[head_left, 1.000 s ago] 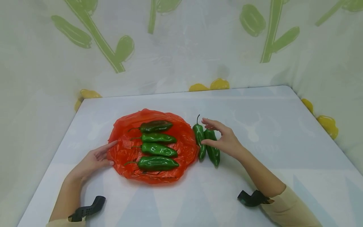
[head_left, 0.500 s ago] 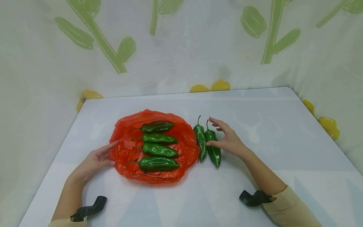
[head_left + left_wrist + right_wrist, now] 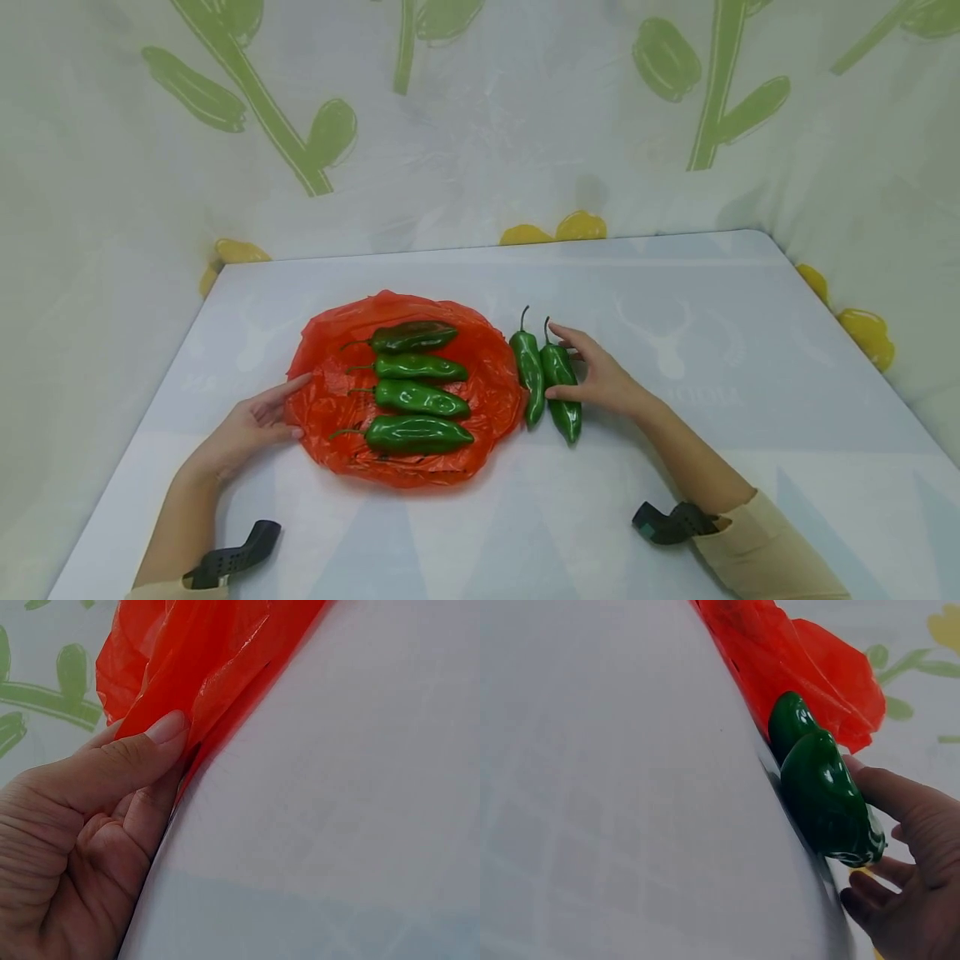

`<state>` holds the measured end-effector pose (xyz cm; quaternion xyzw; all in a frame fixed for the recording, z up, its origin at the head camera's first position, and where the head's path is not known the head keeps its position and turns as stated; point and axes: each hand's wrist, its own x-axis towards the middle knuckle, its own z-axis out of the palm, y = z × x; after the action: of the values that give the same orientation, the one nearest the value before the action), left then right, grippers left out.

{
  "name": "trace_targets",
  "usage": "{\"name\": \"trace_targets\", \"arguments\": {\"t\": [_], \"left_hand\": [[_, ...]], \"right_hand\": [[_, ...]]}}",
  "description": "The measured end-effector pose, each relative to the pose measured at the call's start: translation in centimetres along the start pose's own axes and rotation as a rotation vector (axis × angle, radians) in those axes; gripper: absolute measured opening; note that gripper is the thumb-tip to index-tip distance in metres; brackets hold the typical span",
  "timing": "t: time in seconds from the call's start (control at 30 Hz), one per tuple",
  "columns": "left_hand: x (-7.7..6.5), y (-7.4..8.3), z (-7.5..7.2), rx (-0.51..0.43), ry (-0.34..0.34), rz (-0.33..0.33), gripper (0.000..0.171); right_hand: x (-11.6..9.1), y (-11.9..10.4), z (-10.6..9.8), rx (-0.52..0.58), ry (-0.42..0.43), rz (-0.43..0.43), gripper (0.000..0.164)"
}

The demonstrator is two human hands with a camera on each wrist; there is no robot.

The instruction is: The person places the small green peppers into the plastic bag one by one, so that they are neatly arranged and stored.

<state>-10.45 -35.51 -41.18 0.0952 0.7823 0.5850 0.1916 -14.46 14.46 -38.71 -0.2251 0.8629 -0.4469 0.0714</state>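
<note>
On the table lies a spread red plastic bag [image 3: 330, 333] with several long green peppers [image 3: 420, 398] in a row on it, stems to the left. My left hand [image 3: 238, 433] pinches the bag's left edge; in the left wrist view its thumb [image 3: 166, 729] is on top of the film. Right of the bag two more green peppers lie side by side, stems away from me. My right hand [image 3: 603, 375] is spread over the outer pepper [image 3: 564, 408], thumb across its body and forefinger near its stem. The inner pepper [image 3: 529, 371] lies against the bag's right edge.
The pale table [image 3: 712, 333] has its far edge by a wall hanging with green plant prints [image 3: 667, 58]. Yellow printed shapes [image 3: 581, 225] show behind that edge. A black wrist device [image 3: 671, 523] sits at each sleeve cuff.
My right hand has moved right from above the inner pepper to the outer one and come down around it. The left hand stays at the bag's edge. The peppers have not moved.
</note>
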Motion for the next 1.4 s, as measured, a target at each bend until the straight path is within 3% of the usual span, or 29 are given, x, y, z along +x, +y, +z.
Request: {"name": "trace_targets", "arguments": {"t": [0.27, 0.57, 1.07, 1.4], "left_hand": [[0.0, 0.0, 0.0, 0.009, 0.012, -0.009, 0.067], [0.0, -0.1, -0.2, -0.011, -0.002, 0.041, 0.065], [0.1, 0.1, -0.2, 0.001, -0.001, 0.038, 0.065], [0.0, -0.1, -0.1, -0.002, -0.004, 0.028, 0.065]], "right_hand": [[-0.1, -0.4, 0.0, 0.016, -0.026, 0.096, 0.081], [0.0, 0.0, 0.9, 0.046, 0.093, 0.201, 0.069], [0.3, -0.2, 0.9, 0.151, 0.227, 0.294, 0.068], [0.6, -1.3, 0.3, 0.097, 0.238, 0.278, 0.068]]}}
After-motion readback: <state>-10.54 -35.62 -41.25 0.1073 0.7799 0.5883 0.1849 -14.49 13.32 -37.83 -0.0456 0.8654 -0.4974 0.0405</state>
